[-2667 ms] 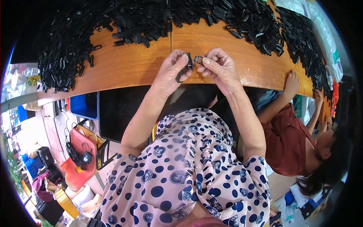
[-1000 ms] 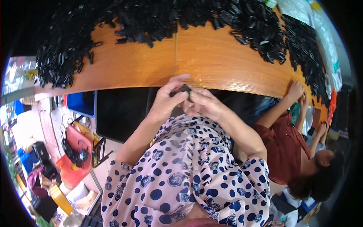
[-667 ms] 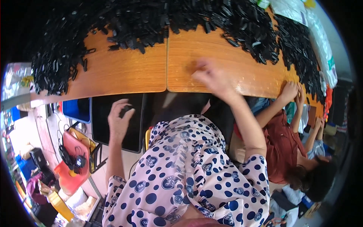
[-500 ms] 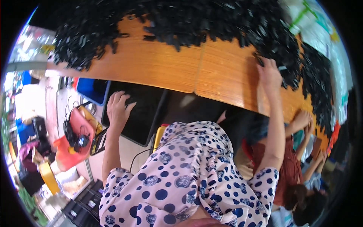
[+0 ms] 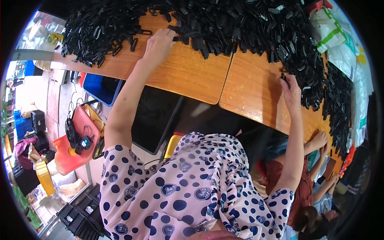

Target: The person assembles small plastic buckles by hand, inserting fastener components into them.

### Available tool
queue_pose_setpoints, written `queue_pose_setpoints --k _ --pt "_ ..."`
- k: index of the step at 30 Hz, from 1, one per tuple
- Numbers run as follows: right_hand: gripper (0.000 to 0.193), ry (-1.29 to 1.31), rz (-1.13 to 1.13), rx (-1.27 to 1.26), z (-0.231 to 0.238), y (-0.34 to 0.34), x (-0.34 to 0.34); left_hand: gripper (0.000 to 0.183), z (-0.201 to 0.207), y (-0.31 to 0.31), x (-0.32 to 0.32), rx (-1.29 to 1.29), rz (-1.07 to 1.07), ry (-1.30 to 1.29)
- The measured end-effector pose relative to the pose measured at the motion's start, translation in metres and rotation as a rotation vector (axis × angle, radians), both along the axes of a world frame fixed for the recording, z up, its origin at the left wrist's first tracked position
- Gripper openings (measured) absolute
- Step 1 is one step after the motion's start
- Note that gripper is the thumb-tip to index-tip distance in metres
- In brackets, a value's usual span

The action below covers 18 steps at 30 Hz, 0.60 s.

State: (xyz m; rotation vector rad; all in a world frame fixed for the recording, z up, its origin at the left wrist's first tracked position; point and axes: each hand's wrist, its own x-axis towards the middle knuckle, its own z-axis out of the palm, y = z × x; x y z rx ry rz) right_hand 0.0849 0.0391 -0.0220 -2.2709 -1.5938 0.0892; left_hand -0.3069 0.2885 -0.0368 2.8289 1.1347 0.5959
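A large heap of small black plastic pieces point(image 5: 236, 24), some with slots like clips, spreads over the far part of the wooden table point(image 5: 192, 72). My left hand point(image 5: 160, 46) reaches to the heap's near edge, left of centre, fingertips closed about a small black piece point(image 5: 176, 39). Farther right, my right hand point(image 5: 292, 91) is beside the heap's edge. Its thumb and fingers pinch a black piece point(image 5: 284, 76). The exact shape of both pieces is too small to make out.
Below the table edge is a black tray-like bin point(image 5: 154, 120), with a blue bin point(image 5: 100, 90) to its left. A pink chair point(image 5: 74, 150) holds cables and a small device. Another person's hand point(image 5: 319, 141) is at the table on the right. Plastic bags point(image 5: 338, 44) lie at far right.
My left hand has moved from above the black bin up to the heap's edge. My right hand stays by the heap on the right. The view has shifted slightly.
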Motion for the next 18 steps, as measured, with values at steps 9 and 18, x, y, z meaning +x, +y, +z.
queue_pose_setpoints --k 9,18 --pt "0.018 1.552 0.056 0.052 0.028 -0.004 -0.124 0.021 0.021 -0.133 0.06 -1.154 -0.167 -0.687" --pt "0.013 1.747 0.227 0.029 0.035 -0.04 -0.117 0.024 0.048 -0.179 0.095 -0.914 -0.396 -0.444"
